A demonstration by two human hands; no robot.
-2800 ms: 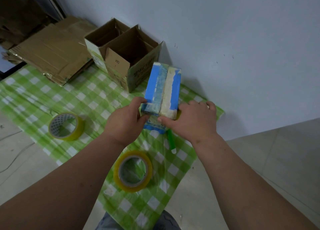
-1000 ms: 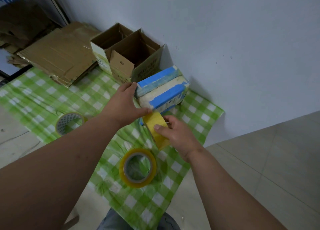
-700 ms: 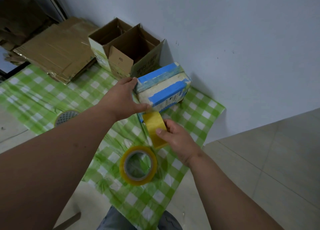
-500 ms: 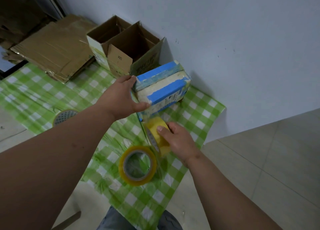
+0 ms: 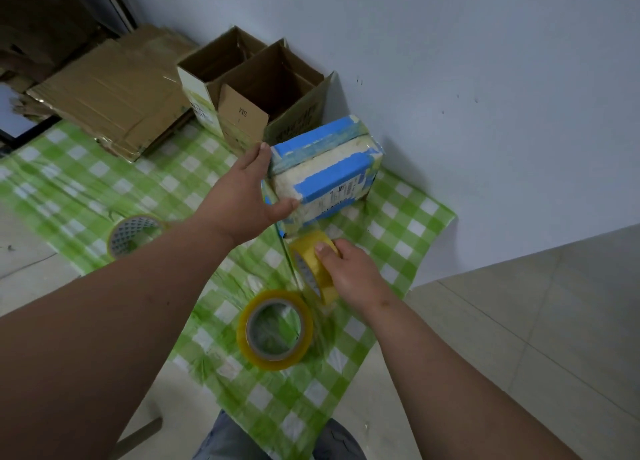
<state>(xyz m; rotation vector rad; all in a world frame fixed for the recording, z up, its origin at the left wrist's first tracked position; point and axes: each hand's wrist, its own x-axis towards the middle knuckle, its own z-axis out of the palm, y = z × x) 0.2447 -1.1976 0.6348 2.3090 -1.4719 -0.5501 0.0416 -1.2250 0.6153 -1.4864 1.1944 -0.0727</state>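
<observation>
A blue and white carton box (image 5: pixel 329 172), its flaps closed, stands on a green checked cloth (image 5: pixel 398 238) near the wall. My left hand (image 5: pixel 242 196) grips the box's near end, thumb across its front face. Just below the box, my right hand (image 5: pixel 349 272) grips a yellow roll of tape (image 5: pixel 313 265), held on edge. A clear strip of tape seems to run from the roll up toward the box's lower corner.
A second yellow tape roll (image 5: pixel 275 329) lies flat in front of my right hand, a third roll (image 5: pixel 133 232) lies left. Two open cardboard boxes (image 5: pixel 263 89) stand behind against the wall. Flattened cardboard (image 5: pixel 114 92) is stacked at back left. Bare floor lies right.
The box went from standing on end in both hands to lying across, held by my left hand. My right hand took up a tape roll and drew it down, away from the box.
</observation>
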